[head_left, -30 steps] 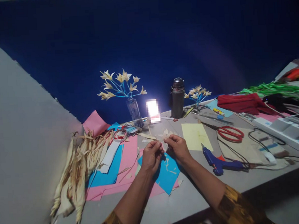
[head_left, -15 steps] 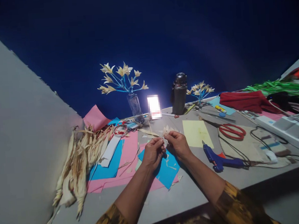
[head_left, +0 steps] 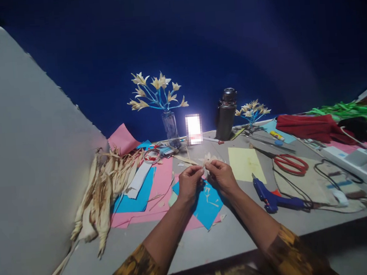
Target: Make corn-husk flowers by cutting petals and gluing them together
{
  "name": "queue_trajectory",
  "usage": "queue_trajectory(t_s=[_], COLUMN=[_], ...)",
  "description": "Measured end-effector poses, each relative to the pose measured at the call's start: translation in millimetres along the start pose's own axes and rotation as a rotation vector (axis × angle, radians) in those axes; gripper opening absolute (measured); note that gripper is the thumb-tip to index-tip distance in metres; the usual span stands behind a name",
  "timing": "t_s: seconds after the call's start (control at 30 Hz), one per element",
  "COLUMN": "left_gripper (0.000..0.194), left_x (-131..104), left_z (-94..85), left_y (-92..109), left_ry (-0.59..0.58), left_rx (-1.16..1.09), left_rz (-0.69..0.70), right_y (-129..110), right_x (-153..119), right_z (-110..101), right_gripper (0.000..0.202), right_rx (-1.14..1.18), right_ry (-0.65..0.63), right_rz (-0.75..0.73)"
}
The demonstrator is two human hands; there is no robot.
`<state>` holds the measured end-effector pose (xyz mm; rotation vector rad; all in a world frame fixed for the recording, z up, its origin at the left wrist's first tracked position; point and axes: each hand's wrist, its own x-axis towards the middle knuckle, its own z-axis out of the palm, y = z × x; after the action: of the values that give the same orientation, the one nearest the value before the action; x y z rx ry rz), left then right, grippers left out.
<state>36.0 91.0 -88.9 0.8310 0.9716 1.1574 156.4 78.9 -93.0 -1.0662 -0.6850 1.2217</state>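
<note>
My left hand (head_left: 189, 184) and my right hand (head_left: 223, 177) meet above a blue paper sheet (head_left: 209, 207) at the middle of the table. Both are closed in a pinch, fingertips nearly touching. Between them is a small pale petal-like piece (head_left: 207, 160), pinched by my right fingers. What my left fingertips grip is too small to make out. Thin pale scraps (head_left: 210, 196) lie on the blue sheet below the hands.
Dried husks (head_left: 98, 202) lie left. Behind stand a glass bottle (head_left: 171, 130) with pale flowers, a bright pixelated patch and a dark flask (head_left: 226, 115). Right are yellow paper (head_left: 244, 162), red-handled scissors (head_left: 290, 164), a blue glue gun (head_left: 271, 198) and a power strip (head_left: 355, 163).
The view has shifted, so most table items appear slightly farther right. My left fingers have changed their pose a little, with the fingertips still close to the right hand's.
</note>
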Motion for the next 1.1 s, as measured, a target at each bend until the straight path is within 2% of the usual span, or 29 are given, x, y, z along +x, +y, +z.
queue_trajectory(t_s=[0.37,0.63,0.83,1.1], left_gripper=[0.026,0.033,0.035,0.020], left_x=[0.4,2.1,0.6,-0.7], left_z=[-1.7,-3.4,-2.0,-1.5], left_y=[1.2,-1.6,0.2,3.0], left_ry=[0.033,0.029,-0.030,0.020], left_rx=[0.125,0.056,-0.001,0.170], left_rz=[0.124,0.079,0.045,0.235], right_y=[-1.5,-4.2,-5.2,-1.6], right_x=[-1.5,-2.1,0.2,-0.4], right_z=[1.6,0.8,0.0,0.2], right_gripper=[0.043,0.039,0.035,0.031], right_rx=[0.012,0.068,0.108,0.138], right_ry=[-0.003,0.003,0.026,-0.045], right_rz=[0.013,-0.033,-0.018,0.062])
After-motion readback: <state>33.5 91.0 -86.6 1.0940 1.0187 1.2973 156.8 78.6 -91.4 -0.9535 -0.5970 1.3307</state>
